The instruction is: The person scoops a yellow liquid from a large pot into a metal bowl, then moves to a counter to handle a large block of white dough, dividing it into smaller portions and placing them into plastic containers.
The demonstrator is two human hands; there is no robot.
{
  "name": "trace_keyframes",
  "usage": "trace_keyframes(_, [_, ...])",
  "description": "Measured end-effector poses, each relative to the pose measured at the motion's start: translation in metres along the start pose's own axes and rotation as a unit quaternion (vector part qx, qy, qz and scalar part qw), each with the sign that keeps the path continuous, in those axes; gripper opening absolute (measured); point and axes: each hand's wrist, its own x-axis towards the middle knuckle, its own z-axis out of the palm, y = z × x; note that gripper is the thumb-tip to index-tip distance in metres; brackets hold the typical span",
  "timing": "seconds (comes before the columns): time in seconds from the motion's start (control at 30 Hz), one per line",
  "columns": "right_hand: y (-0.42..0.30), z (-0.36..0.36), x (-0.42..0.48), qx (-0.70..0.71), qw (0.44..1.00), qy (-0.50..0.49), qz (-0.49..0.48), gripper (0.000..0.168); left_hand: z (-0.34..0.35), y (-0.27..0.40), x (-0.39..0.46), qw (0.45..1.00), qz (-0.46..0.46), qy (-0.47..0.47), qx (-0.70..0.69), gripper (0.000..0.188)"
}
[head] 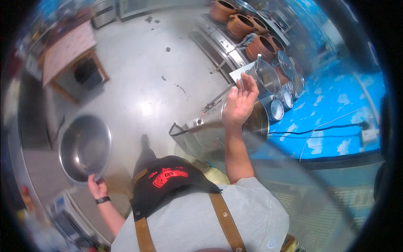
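My left hand (98, 188) grips the lower rim of a wide stainless-steel bowl (85, 148). The bowl is tilted so that its bare inside faces up towards me. On the other side, my right hand (241, 102) is raised with the palm showing, its fingers apart and nothing in them. It appears over a large cylindrical steel vessel (262, 121) and covers part of it. Just beyond the fingertips stands a smaller metal pot (270, 78) with an upright handle. I wear a black apron (170, 186) with a red print and brown straps.
Several clay pots (241, 26) stand on a steel stove (222, 39). Patterned bowls (276, 110) and cables (318, 129) are by the blue wall (315, 110). A wooden-legged table (70, 47) stands at upper left. Dark spots mark the pale floor (135, 72).
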Motion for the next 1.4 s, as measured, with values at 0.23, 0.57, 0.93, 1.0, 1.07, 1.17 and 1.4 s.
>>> trace_keyframes(0.23, [0.159, 0.022, 0.024, 0.025, 0.915, 0.018, 0.401, 0.024, 0.19, -0.034, 0.207, 0.985, -0.116, -0.028, 0.123, 0.008])
trace_keyframes(0.57, [0.324, -0.043, 0.078, 0.304, 0.743, 0.298, 0.517, 0.046, 0.574, -0.144, 0.277, 0.886, -0.205, -0.285, 0.302, 0.018])
trace_keyframes(0.93, [0.421, -0.128, 0.232, 0.555, 0.56, 0.562, 0.248, 0.042, 0.882, -0.353, 0.252, 0.756, -0.264, -0.387, 0.458, 0.007])
trace_keyframes(1.0, [0.421, -0.135, 0.237, 0.554, 0.537, 0.584, 0.253, 0.025, 0.927, -0.4, 0.264, 0.704, -0.242, -0.436, 0.506, 0.009])
trace_keyframes(1.07, [0.417, -0.136, 0.232, 0.531, 0.548, 0.583, 0.279, 0.016, 0.983, -0.441, 0.226, 0.677, -0.29, -0.422, 0.529, 0.01])
trace_keyframes(1.17, [0.409, -0.128, 0.234, 0.422, 0.623, 0.556, 0.353, 0.015, 1.054, -0.519, 0.203, 0.644, -0.274, -0.44, 0.563, 0.013])
trace_keyframes(1.4, [0.376, -0.088, 0.278, 0.0, 0.651, 0.532, 0.542, 0.037, 1.168, -0.708, 0.11, 0.534, -0.299, -0.481, 0.628, 0.011])
